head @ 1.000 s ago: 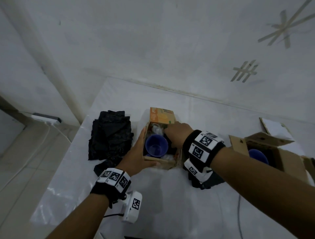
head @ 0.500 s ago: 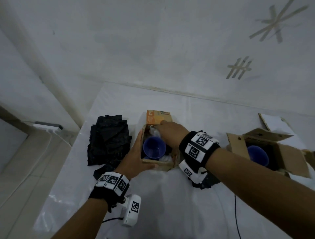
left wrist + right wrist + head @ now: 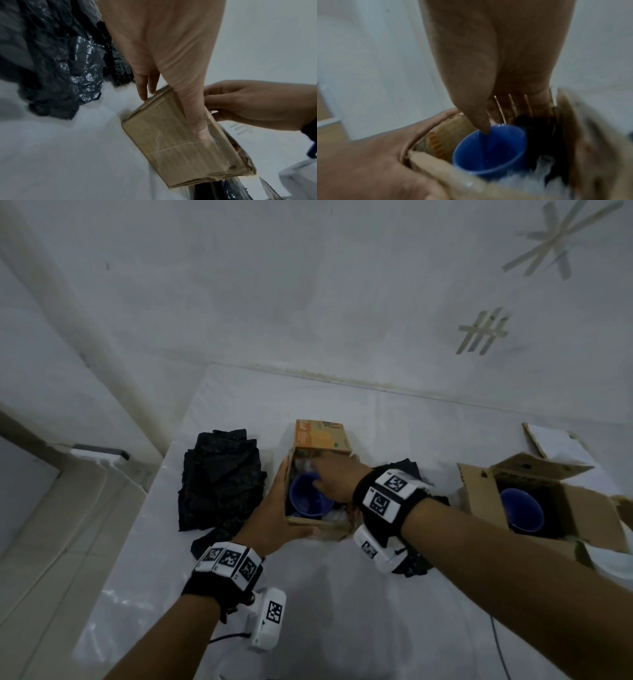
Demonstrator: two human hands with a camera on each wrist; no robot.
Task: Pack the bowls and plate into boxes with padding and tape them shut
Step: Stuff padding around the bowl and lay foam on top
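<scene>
Here, the left hand (image 3: pixel 274 518) braces the small box (image 3: pixel 318 523) with straight fingers against its side. The right hand (image 3: pixel 334 479) reaches inside, thumb dipping in the blue bowl (image 3: pixel 489 151) (its grip cannot be told). Seat the bowl centrally amid the padding. It stands upright, mouth upward, long axis vertical.

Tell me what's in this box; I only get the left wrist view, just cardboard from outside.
Observer: A blue bowl stands upright inside the box.
Operator: What's the right hand doing in there?
Observer: The right hand has its thumb inside the bowl's rim and its fingers outside it, apparently pinching the rim.
Operator: Any padding in yet?
Observer: Yes. There is clear wrap beside the bowl, and black wrap next to it.
</scene>
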